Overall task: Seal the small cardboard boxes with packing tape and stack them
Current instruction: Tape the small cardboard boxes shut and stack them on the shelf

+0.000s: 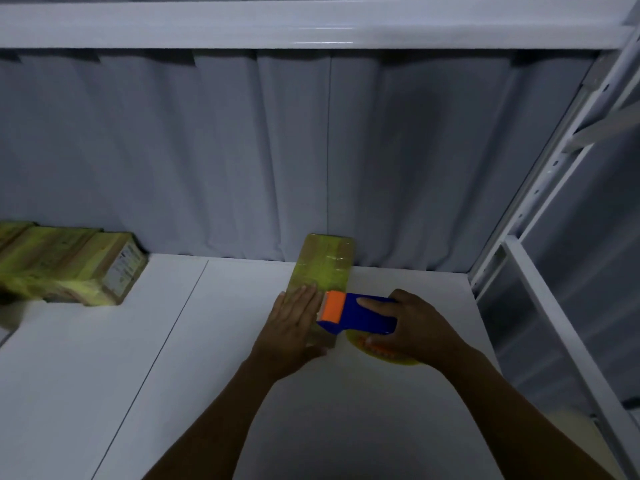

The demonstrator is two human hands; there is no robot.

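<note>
A long small cardboard box [325, 265] wrapped in yellowish tape lies on the white table [207, 358], its far end against the grey curtain. My left hand [294, 323] presses flat on the box's near end, fingers straight. My right hand [412, 327] grips a blue tape dispenser [360, 315] with an orange front, held against the box's right side beside my left hand. The yellow tape roll [381, 358] shows beneath my right hand. A stack of taped boxes [65, 265] sits at the far left of the table.
A grey curtain [277, 150] hangs behind the table. A white metal shelf frame [554, 209] stands on the right, and a white beam [311, 22] runs overhead. A seam [173, 327] crosses the tabletop left of the hands.
</note>
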